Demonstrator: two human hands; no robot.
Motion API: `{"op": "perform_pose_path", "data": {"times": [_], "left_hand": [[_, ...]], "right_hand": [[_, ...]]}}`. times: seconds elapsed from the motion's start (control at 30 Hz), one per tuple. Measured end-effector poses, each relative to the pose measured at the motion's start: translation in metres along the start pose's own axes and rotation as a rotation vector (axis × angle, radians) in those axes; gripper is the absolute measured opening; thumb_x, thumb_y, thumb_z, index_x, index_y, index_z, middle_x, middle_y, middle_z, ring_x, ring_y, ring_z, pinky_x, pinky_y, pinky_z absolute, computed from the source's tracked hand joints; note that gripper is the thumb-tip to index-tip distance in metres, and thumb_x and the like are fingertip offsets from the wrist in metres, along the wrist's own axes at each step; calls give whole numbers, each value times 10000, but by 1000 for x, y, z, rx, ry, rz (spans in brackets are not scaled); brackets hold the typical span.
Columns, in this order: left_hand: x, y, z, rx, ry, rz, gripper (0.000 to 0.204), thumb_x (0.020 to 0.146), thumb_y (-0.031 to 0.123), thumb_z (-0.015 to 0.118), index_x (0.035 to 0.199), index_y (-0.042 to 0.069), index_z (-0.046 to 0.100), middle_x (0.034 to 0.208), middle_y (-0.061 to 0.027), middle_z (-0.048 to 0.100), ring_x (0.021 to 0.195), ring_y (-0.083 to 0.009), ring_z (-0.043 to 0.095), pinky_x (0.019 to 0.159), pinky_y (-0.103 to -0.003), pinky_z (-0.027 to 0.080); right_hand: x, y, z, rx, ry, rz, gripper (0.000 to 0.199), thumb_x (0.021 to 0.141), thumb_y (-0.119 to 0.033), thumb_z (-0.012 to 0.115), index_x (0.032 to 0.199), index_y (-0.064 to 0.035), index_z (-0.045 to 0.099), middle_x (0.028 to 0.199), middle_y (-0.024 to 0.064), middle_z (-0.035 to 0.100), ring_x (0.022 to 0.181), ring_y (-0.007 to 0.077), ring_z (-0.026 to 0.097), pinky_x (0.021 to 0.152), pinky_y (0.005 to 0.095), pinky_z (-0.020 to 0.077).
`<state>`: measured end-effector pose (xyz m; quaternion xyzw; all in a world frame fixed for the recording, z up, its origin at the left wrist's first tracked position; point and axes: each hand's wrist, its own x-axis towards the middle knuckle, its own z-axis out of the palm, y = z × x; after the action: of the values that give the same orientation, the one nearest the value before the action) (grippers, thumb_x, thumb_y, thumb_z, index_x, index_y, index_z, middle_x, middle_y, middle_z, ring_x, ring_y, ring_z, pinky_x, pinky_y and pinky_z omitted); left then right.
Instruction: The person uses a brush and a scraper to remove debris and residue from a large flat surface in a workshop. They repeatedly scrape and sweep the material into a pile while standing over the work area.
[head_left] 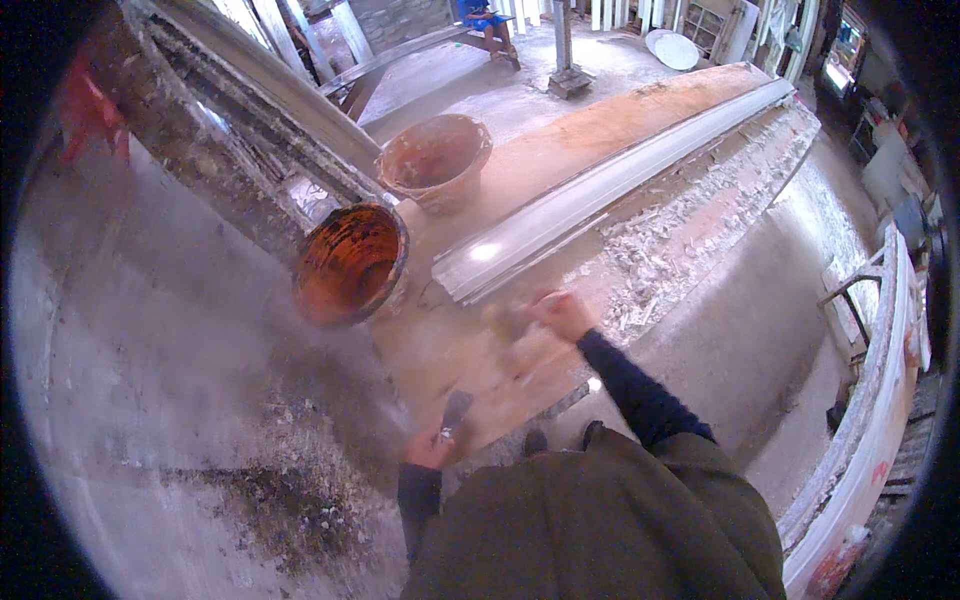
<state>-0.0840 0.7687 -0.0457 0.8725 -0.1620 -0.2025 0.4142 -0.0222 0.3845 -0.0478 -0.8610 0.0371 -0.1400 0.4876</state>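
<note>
My left hand [428,450] is closed low over the near edge of the long board-topped table [520,385]. From it sticks up a dark, flat-ended hand tool [457,408], perhaps a scraper. My right hand [565,316] reaches over the table with its fingers curled. At its fingertips is a brownish smear of motion [508,322], whose kind I cannot make out. Just beyond lies a long white plaster moulding [600,190] with lengthwise ridges, its near end close to my right hand. I cannot tell whether they touch.
White plaster scraps [660,255] litter the table's right side. On the left stand an orange-lined bucket [352,265], tilted at the table edge, and a dusty tub [435,160]. A long frame [860,430] runs along the right. A seated person [485,22] is in the background.
</note>
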Motion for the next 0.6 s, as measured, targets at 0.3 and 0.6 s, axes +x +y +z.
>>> {"op": "perform_pose_path", "data": {"times": [0.3,0.6], "left_hand": [[11,21,32,-52,55,71,524,793,235,555,1254,35,406,1196,-189,491,1108,-272,479,930,-335,362],[113,144,107,423,-18,-63,407,849,268,428,1250,195,425,978,-214,548,872,-372,547,749,-443,444]], "right_hand": [[32,-1,-46,-197,290,173,226,699,-265,678,719,-46,624,611,78,595,548,133,540,527,282,436],[-32,16,-214,74,516,156,178,732,-107,641,682,-24,491,646,34,533,612,114,497,545,262,401]]}}
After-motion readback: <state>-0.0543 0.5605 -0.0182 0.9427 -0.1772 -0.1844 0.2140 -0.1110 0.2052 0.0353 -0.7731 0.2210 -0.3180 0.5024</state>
